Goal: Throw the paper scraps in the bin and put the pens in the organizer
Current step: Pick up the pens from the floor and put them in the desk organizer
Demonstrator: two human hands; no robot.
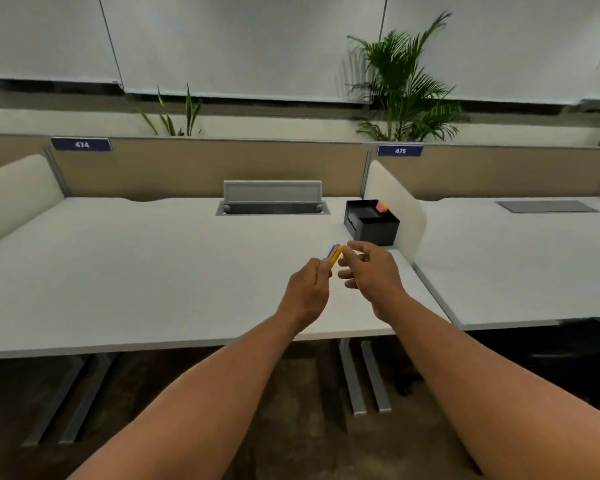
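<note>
Yellow and purple pens (334,255) stick up out of the left hand (307,291), whose fingers are curled round their lower ends above the white bench (146,268). Just beside it, the right hand (368,271) has its thumb and forefinger at the pens' upper tips; whether they actually pinch the pens cannot be told, and its other fingers are loosely bent. Near the hands, at the bench's far right corner against the side screen, stands the black organizer (371,225), with a pink and yellow block of notes (381,205) in its rear compartment. Behind the beige divider (205,168) grow green plants (402,88).
</note>
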